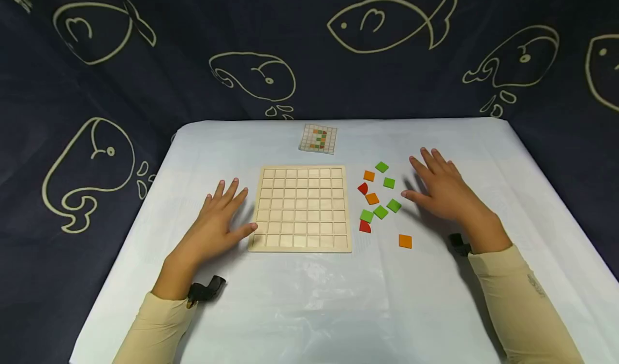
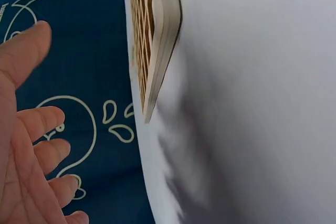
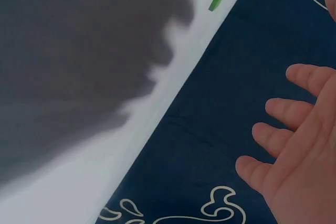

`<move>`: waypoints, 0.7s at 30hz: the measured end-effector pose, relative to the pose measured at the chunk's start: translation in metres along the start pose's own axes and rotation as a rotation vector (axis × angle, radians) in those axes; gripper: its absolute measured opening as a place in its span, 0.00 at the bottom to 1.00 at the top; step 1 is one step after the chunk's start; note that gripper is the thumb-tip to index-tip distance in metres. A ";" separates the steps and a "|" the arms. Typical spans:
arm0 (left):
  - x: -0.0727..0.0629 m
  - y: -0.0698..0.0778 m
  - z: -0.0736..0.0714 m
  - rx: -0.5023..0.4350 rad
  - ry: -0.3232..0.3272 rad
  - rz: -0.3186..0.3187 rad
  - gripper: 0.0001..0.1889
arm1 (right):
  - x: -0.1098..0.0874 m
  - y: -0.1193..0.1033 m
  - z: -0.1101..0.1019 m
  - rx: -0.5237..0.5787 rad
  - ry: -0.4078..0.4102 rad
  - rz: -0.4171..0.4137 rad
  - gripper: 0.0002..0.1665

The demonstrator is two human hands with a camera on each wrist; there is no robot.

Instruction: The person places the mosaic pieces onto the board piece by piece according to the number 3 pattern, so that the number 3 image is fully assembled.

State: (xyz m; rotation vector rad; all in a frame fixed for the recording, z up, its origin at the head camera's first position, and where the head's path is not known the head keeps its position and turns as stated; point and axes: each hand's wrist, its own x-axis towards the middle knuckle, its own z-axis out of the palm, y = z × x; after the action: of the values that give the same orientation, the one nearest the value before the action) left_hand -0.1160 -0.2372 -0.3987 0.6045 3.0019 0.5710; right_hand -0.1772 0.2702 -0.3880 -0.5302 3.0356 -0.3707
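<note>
A square wooden grid board [image 1: 302,200] lies on the white table, its cells bare. My left hand [image 1: 215,229] hovers at the board's left side with fingers spread; its thumb overlaps the left rim in the head view. In the left wrist view the hand [image 2: 26,140] holds nothing, and the board's edge [image 2: 163,40] shows beyond it. To the right of the board lie loose flat tiles: several green squares [image 1: 380,212], three orange squares [image 1: 405,241] and two red rounded pieces [image 1: 365,226]. My right hand [image 1: 440,189], fingers extended and holding nothing, is over the table just right of these tiles.
Behind the board lies a small pattern card [image 1: 317,139] showing a grid with coloured cells. A dark cloth [image 1: 309,30] with fish and whale outlines hangs behind the white-covered table [image 1: 309,310]. Dark wrist devices [image 1: 208,288] sit at both wrists.
</note>
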 end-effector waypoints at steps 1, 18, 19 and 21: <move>-0.002 0.002 0.002 -0.011 -0.001 0.001 0.45 | 0.001 -0.001 0.000 0.002 -0.004 -0.003 0.54; -0.019 0.024 0.025 -0.251 0.026 0.016 0.36 | 0.021 0.000 0.006 0.124 0.039 -0.146 0.39; -0.019 0.024 0.027 -0.263 0.025 0.014 0.36 | 0.022 0.000 0.008 0.126 0.045 -0.154 0.39; -0.018 0.024 0.031 -0.287 0.019 0.010 0.35 | 0.024 0.001 0.012 0.140 0.056 -0.170 0.37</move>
State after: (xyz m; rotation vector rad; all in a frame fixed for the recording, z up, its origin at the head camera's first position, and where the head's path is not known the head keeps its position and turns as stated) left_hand -0.0872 -0.2123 -0.4194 0.5951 2.8552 0.9898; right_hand -0.1986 0.2600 -0.3994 -0.7823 2.9954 -0.6094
